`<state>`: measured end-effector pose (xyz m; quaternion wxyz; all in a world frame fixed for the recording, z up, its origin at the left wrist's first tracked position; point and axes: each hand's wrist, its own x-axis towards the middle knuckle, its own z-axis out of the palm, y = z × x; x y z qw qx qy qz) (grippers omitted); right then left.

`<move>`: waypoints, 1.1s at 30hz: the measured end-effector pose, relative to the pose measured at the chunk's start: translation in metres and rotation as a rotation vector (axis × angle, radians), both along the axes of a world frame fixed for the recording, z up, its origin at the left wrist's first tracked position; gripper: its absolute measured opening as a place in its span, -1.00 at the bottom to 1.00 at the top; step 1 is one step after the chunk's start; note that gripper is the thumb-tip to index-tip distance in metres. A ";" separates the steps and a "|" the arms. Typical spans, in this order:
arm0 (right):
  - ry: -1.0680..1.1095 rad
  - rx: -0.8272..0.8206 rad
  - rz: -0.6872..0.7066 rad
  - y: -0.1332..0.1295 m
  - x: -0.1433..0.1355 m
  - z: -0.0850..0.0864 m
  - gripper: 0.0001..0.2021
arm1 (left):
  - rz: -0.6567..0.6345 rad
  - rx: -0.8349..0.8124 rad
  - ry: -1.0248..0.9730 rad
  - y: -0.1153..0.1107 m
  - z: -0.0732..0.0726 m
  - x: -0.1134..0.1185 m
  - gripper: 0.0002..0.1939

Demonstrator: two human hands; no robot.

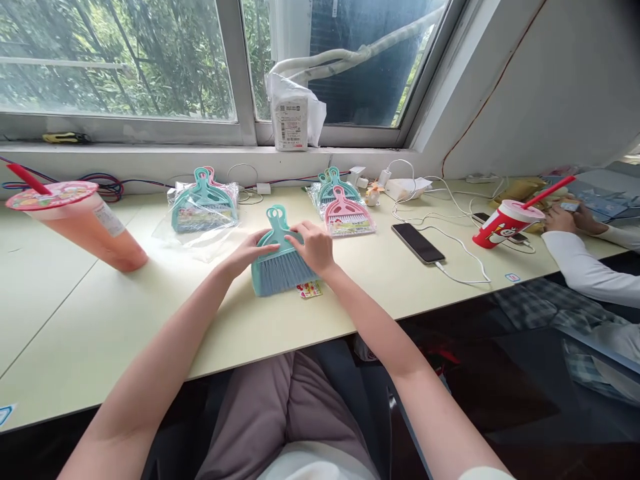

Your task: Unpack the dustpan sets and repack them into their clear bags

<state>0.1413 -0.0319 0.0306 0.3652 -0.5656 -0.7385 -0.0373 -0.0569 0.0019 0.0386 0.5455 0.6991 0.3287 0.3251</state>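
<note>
A small teal brush and dustpan set (283, 267), with grey-blue bristles facing me, is held between both hands over the table (240, 333). My left hand (250, 250) grips its left edge, thumb across the front. On the other side my right hand (314, 245) is closed on the upper right of the set, its thumb on the brush's front. The two looped handles point away from me. Partly under the set's lower right lies a small red and yellow printed card (310, 289).
Wrapped teal sets (203, 207) and a wrapped pink set (345, 212) lie behind. A large pink drink cup (100, 220) stands left. Rightward are a phone (418, 243) on a white cable, a red cup (505, 223) and another person's hands (563, 217).
</note>
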 end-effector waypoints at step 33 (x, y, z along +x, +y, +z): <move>0.913 -0.707 0.385 0.025 0.018 -0.014 -0.43 | -0.055 -0.212 0.067 0.005 -0.007 -0.010 -0.51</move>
